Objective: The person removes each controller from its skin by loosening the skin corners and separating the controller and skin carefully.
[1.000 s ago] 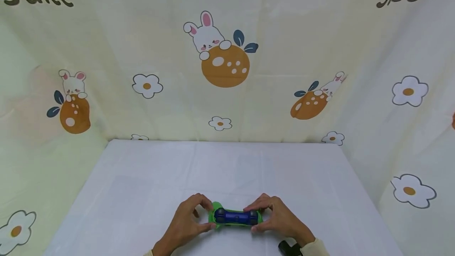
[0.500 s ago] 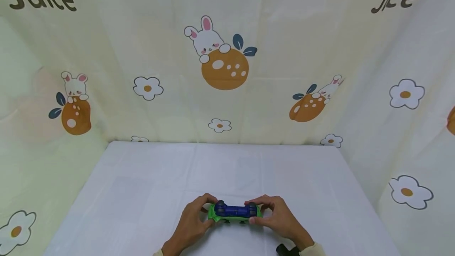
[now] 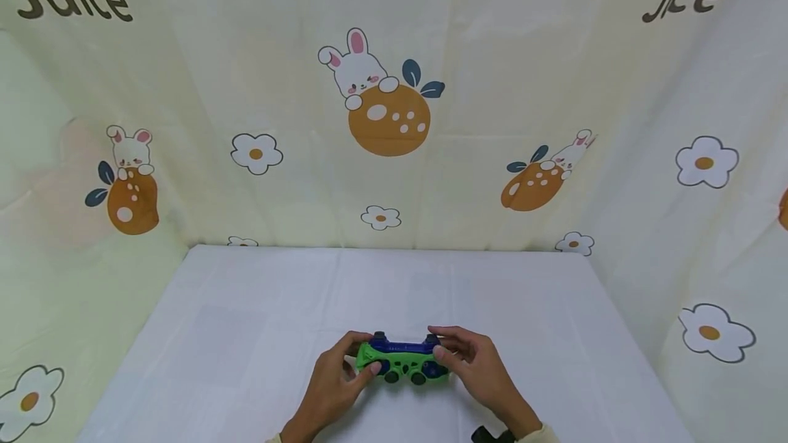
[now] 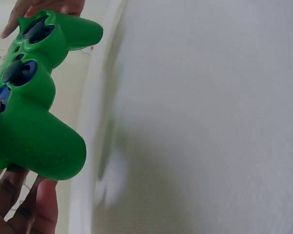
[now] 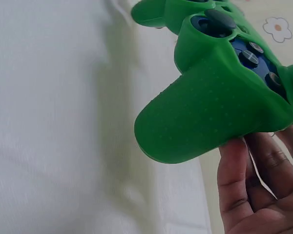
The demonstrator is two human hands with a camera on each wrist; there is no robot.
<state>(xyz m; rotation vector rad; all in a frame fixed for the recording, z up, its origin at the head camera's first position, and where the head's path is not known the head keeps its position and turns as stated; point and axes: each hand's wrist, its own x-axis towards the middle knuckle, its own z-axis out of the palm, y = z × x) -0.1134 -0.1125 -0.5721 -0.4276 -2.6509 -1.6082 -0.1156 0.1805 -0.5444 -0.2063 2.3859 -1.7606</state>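
Green rubbery-covered, blue-topped game controller point(image 3: 403, 360) between bare left hand point(image 3: 332, 378) and bare right hand point(image 3: 483, 369), one at each end. White cloth-covered table point(image 3: 394, 292) beneath grip, stretching beyond it. Cream printed fabric curtain point(image 3: 308, 190) behind table, also left and right of grip. Black object point(image 3: 489, 435) below grip, beside right wrist.

Blue two-handled game controller in textured green cover point(image 3: 400, 359): tilted, stick-bearing face now showing in head view | left hand point(image 3: 330, 384): thumb moved over that face | right hand point(image 3: 483, 373): thumb likewise
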